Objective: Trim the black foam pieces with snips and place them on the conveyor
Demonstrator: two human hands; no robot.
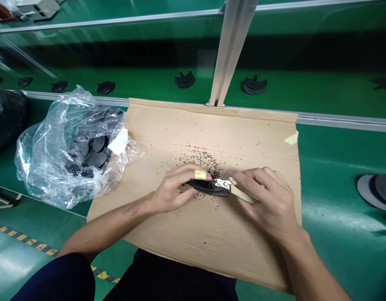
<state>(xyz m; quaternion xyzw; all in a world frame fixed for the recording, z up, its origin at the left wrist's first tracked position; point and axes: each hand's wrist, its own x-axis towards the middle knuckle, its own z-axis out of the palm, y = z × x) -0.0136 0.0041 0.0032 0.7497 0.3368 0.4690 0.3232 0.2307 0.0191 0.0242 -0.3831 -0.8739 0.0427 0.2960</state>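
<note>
My left hand (177, 187) pinches a black oval plastic part (211, 190) above the cardboard sheet (168, 251). Yellow tape wraps one of its fingers. In my right hand (268, 196) is a pair of cutting pliers (223, 184) with cream handles. Their metal jaws meet the top edge of the black part; whether the jaws are closed cannot be made out. Small black scraps (202, 159) lie scattered on the cardboard, thickest just beyond my hands.
A clear plastic bag (42, 154) of black oval parts (97, 159) sits at the left. Several black curved pieces (255, 85) lie on the green surface behind an upright metal post (232, 54). More curved parts (376, 191) rest at the right edge.
</note>
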